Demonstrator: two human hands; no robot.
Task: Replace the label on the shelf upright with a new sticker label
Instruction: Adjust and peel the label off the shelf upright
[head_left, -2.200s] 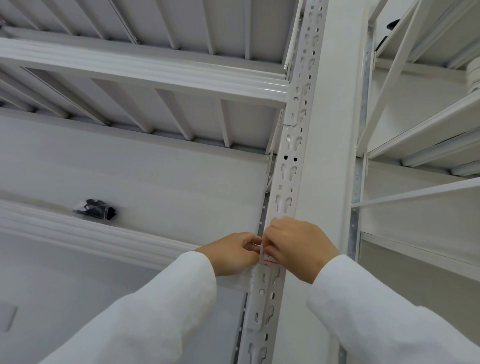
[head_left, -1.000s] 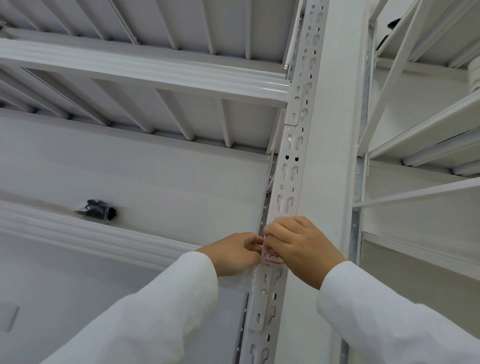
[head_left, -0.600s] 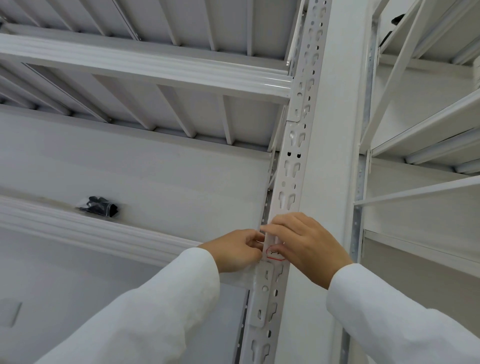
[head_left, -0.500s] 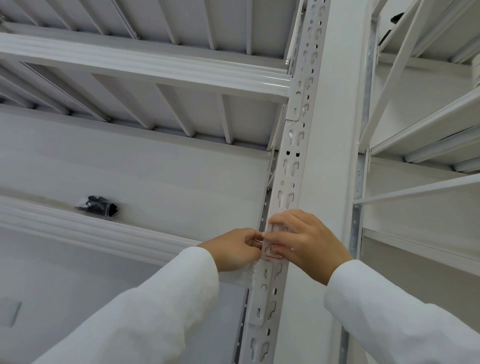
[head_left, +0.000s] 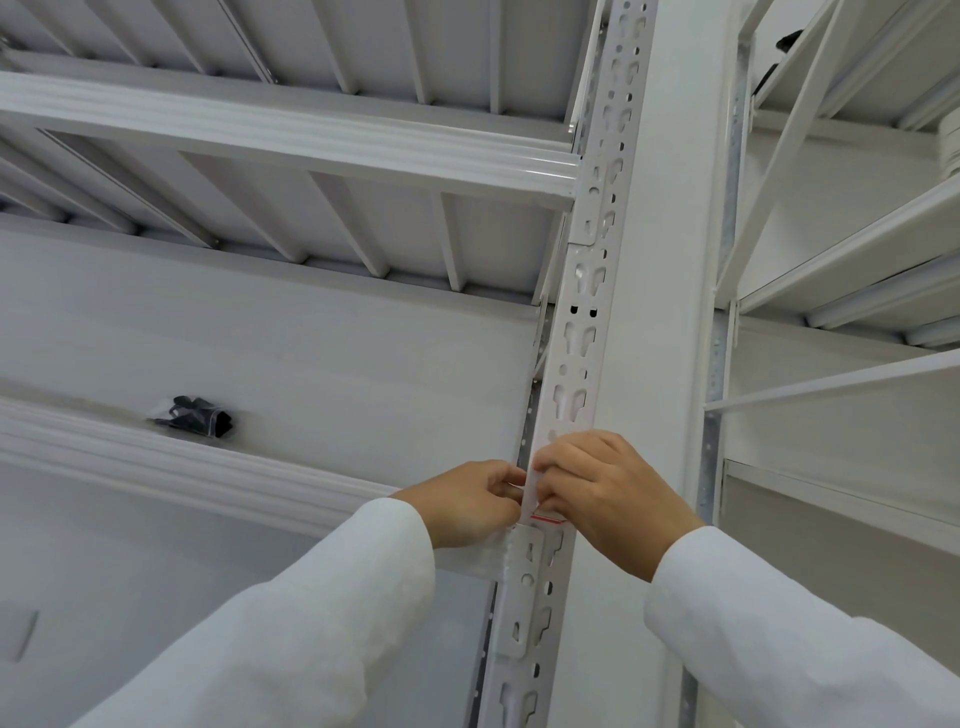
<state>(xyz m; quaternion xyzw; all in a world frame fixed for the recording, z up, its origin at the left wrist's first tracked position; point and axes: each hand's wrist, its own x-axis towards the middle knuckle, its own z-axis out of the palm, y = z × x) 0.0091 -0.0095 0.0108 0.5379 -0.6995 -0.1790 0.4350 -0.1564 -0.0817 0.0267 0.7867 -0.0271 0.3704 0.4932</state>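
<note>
Sticker label, white with red edge (head_left: 540, 506), is pinched between left hand (head_left: 467, 501) and right hand (head_left: 605, 499) against white slotted steel upright (head_left: 574, 358); creasing or skew is risked if pressed unevenly.

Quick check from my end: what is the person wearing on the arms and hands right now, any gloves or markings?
Both arms are in long white sleeves, the left sleeve and the right sleeve, plain fabric ending at the wrists with no visible markings. The left hand and right hand are bare: no gloves, rings or watch visible.
</note>
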